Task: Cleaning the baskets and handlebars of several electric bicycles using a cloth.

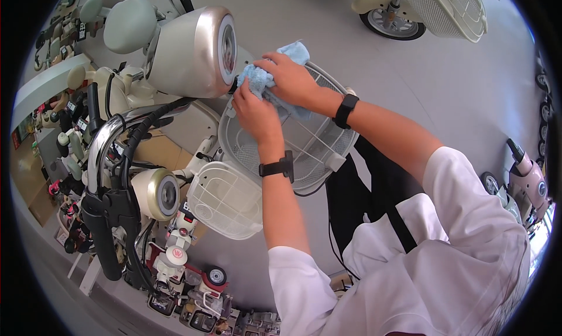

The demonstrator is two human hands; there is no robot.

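A light blue cloth (257, 80) is bunched over the edge of a white wire basket (287, 160) on the front of a scooter. My right hand (291, 81) grips the cloth from above, its fingers curled over it. Just below and to the left, my left hand (257, 114) pinches the cloth's lower part. Both hands are close to the round headlight (227, 50) in its cream and champagne-coloured housing (186, 55). Part of the cloth hangs down behind my right wrist into the basket.
A round-backed mirror (130, 25) stands out beside the headlight. Chrome handlebars (108, 140) with black cables and a second scooter's headlight (161, 193) are on the left. Another white basket (225, 198) sits below. A scooter wheel (392, 22) stands on the grey floor far right.
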